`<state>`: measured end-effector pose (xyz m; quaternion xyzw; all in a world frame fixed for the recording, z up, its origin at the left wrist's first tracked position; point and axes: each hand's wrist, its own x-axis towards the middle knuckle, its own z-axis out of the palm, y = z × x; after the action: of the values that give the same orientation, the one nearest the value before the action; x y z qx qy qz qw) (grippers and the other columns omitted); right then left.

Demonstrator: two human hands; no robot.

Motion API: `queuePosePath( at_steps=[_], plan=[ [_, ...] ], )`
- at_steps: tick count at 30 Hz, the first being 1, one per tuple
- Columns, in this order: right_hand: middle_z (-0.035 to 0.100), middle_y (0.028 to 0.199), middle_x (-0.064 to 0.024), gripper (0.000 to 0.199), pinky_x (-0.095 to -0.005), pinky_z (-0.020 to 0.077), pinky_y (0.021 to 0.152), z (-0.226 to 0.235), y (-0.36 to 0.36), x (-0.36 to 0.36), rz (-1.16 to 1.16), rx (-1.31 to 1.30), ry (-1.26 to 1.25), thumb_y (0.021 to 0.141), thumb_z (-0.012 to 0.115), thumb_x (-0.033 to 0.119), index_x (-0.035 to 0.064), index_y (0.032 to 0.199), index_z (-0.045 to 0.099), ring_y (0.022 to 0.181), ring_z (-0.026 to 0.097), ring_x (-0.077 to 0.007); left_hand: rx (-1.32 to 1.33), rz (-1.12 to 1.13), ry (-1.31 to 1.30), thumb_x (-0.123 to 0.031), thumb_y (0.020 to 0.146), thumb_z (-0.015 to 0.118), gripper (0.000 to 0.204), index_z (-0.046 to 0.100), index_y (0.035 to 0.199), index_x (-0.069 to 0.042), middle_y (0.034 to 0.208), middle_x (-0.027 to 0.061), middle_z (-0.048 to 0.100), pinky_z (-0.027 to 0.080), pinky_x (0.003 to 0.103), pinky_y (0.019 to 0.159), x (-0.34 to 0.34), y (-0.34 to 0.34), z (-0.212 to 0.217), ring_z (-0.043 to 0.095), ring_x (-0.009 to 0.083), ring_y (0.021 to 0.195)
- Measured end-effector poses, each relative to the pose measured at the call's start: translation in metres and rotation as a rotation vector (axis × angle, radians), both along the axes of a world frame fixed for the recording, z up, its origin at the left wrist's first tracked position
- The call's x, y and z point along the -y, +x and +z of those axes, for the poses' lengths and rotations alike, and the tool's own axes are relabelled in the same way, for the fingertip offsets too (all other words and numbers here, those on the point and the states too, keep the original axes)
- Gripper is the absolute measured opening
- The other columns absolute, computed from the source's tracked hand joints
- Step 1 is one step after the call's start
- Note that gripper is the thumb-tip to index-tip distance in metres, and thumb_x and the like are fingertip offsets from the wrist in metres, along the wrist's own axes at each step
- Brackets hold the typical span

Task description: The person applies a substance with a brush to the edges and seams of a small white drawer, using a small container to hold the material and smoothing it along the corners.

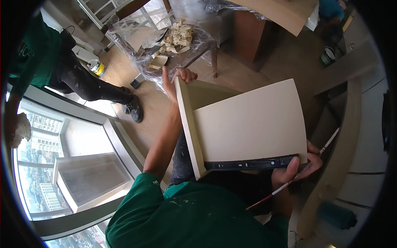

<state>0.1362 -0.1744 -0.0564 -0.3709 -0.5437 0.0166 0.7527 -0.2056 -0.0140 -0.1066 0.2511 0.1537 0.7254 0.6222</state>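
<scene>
In the head view, a cream-painted drawer box (244,124) is held up on its side above the lap, its flat panel turned toward the camera and a black slide rail (250,164) running along its lower edge. The left hand (177,80) is clenched over the far top corner of the drawer front, thumb raised beside the edge. The right hand (295,169) is wrapped around the lower near corner, just at the end of the rail, and a thin paintbrush (304,171) is pinched in the same grip, its handle slanting past the panel's edge.

The drawer would be best kept steady by both corner holds, with the brush tip kept off the finished face.

Behind it, a bench (165,58) wrapped in clear plastic film carries a pile of crumpled beige scraps (178,35). On the wooden floor, a small round tin with a yellow band (97,67) stands near another person's dark trousers and shoes (89,84). A white bucket with a dark rim (328,56) stands at the upper right. An empty cream drawer carcass (89,180) lies by the window at the lower left.
</scene>
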Motion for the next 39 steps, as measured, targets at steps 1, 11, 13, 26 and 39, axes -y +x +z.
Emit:
queuePosePath(
  at_steps=[1, 11, 13, 26, 39],
  plan=[
    [0.055, 0.104, -0.0180, 0.040, -0.0405, 0.0454, 0.087, 0.001, -0.003, 0.002, 0.007, -0.051, -0.015, 0.087, 0.064, 0.033, 0.0049, 0.107, 0.044, 0.100, 0.053, -0.0266, 0.003, 0.006, 0.002, -0.073, 0.099, 0.039, 0.071, 0.045, 0.066, -0.010, 0.065, 0.0034, 0.041, 0.037, 0.035, 0.082, 0.003, -0.002, -0.002, 0.040, 0.0212, 0.073],
    [0.055, 0.099, -0.0187, 0.043, -0.0410, 0.0438, 0.086, 0.010, -0.022, 0.003, 0.034, -0.038, -0.086, 0.087, 0.066, 0.035, 0.0044, 0.107, 0.044, 0.096, 0.053, -0.0263, -0.023, 0.114, -0.176, -0.056, 0.109, 0.040, 0.057, 0.056, 0.085, -0.008, 0.083, 0.0072, 0.054, 0.038, 0.044, 0.113, 0.045, -0.023, -0.010, 0.057, 0.0276, 0.105],
    [0.055, 0.099, -0.0183, 0.044, -0.0414, 0.0436, 0.086, 0.010, -0.028, -0.002, 0.058, -0.002, -0.109, 0.088, 0.067, 0.037, 0.0043, 0.107, 0.045, 0.095, 0.052, -0.0261, -0.128, 0.142, -0.193, -0.057, 0.109, 0.038, 0.056, 0.059, 0.095, -0.007, 0.100, 0.0107, 0.064, 0.032, 0.046, 0.122, 0.049, -0.035, -0.011, 0.057, 0.0304, 0.125],
    [0.054, 0.108, -0.0179, 0.050, -0.0406, 0.0449, 0.090, 0.007, -0.018, -0.007, 0.158, 0.043, -0.187, 0.085, 0.071, 0.036, 0.0060, 0.113, 0.043, 0.102, 0.051, -0.0260, -0.578, -0.050, -0.423, -0.044, 0.109, 0.051, 0.061, 0.041, 0.149, 0.002, 0.153, 0.0202, 0.049, 0.044, 0.042, 0.114, 0.083, -0.062, 0.035, 0.052, 0.0271, 0.135],
    [0.054, 0.110, -0.0190, 0.059, -0.0382, 0.0476, 0.081, -0.002, -0.017, -0.013, 0.215, -0.013, -0.081, 0.079, 0.075, 0.034, 0.0049, 0.121, 0.044, 0.096, 0.055, -0.0260, -1.073, -0.226, -0.570, -0.016, 0.098, 0.071, 0.078, 0.023, 0.157, 0.003, 0.133, 0.0175, 0.065, 0.055, 0.037, 0.099, 0.117, -0.065, 0.075, 0.063, 0.0203, 0.122]
  ],
)
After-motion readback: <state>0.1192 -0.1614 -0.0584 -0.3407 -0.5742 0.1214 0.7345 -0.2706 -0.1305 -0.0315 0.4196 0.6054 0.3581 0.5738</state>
